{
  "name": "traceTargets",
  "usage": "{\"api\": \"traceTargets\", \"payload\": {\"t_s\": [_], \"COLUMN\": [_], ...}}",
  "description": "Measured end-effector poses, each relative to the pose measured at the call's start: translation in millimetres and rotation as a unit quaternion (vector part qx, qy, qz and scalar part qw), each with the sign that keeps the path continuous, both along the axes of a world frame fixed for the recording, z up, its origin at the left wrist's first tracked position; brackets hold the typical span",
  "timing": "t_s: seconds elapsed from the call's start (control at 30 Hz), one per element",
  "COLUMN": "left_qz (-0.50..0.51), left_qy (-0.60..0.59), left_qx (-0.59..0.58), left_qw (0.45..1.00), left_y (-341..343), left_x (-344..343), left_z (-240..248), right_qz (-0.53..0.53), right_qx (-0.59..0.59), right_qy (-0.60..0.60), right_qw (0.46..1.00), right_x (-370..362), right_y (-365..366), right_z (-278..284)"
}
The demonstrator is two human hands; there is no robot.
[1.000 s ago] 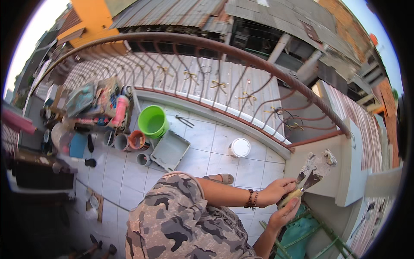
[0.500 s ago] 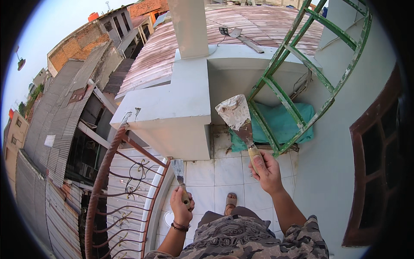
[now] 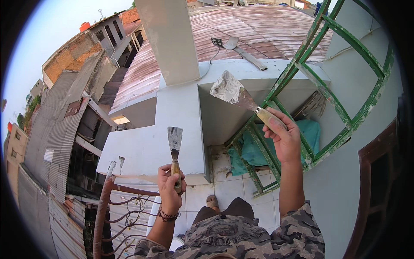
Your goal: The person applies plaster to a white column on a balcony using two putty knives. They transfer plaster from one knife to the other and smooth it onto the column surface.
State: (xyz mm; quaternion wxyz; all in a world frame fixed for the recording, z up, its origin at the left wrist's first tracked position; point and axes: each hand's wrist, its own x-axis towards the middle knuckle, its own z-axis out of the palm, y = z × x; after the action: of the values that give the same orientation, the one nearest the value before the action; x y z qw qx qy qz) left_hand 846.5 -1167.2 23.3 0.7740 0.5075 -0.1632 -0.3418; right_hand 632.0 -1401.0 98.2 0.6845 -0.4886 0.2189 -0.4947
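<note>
Handles [image 3: 271,118] look best to hold: our left hand [image 3: 171,192] curls its fingers [image 3: 164,172] round a small scraper [image 3: 174,140], our right hand [image 3: 284,136] grips a big scraper [image 3: 246,100]; both seem light, stiff.

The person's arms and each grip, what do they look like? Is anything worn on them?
The left grip and right grip are both bare. Just below the left one is a dark bracelet, maybe beaded, perhaps with more than one strand; none shows by the right. Both forearms are uncovered up to camouflage sleeves with grey, black and tan patches.
</note>
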Motion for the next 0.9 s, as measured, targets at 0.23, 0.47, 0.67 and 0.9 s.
{"api": "traceTargets", "payload": {"t_s": [0.23, 0.47, 0.67, 0.9], "left_qz": [0.011, 0.119, 0.219, 0.225], "left_qy": [-0.129, -0.249, -0.285, -0.351], "left_qx": [0.004, -0.013, -0.022, -0.049], "left_qw": [0.992, 0.961, 0.933, 0.908], "left_y": [-99.4, -184.0, -237.1, -274.5], "left_x": [53.8, 95.1, 111.7, 136.0], "left_z": [65.8, 102.9, 138.5, 188.5], "right_qz": [-0.100, -0.038, -0.066, -0.130], "right_qx": [0.053, -0.023, -0.189, -0.351], "right_qy": [-0.197, -0.240, -0.253, -0.208], "right_qw": [0.974, 0.970, 0.946, 0.904], "right_x": [65.9, 157.3, 225.6, 275.2], "right_y": [-127.1, -227.8, -279.2, -301.7], "right_z": [44.9, 103.9, 132.0, 149.2]}}
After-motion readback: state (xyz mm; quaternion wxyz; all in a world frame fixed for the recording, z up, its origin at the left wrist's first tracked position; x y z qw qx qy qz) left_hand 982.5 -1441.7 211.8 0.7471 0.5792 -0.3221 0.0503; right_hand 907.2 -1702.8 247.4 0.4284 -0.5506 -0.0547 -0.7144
